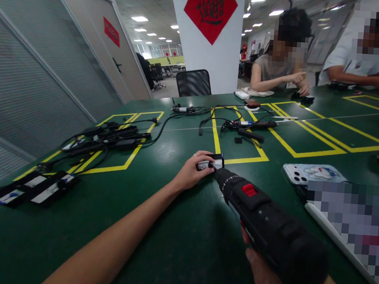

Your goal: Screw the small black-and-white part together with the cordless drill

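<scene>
One slip of the slanted drill (268,227), held by your right grip (266,272) alone, could drive its bit (213,165) into your left grip (194,171), which pinches the small black-and-white piece (219,162) on the bench (176,228), well in from its left edge.

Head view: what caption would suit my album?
Right hand grips a black drill; left hand holds a small object near its tip.

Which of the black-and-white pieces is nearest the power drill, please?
The piece in the left hand, by the tip of the power drill; the others lie farther left on the table.
</scene>
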### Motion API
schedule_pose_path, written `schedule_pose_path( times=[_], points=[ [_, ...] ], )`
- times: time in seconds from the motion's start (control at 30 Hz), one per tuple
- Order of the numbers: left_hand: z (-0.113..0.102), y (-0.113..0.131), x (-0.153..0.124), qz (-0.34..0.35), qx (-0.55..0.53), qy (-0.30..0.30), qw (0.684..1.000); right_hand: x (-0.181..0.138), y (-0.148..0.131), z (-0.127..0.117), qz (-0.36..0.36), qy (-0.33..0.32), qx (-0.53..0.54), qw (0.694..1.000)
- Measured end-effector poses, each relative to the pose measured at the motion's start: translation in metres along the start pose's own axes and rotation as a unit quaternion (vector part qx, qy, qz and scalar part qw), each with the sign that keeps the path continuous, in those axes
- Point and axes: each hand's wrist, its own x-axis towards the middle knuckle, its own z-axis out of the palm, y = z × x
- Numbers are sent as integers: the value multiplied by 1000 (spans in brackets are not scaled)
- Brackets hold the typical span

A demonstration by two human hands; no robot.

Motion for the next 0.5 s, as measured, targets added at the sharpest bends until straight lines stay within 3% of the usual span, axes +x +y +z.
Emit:
schedule_pose_path(
  times=[0.5],
  points=[
    [-1,2,1,1,4,0,1000,1,-1,-1,-16,8,-5,1000]
  ],
)
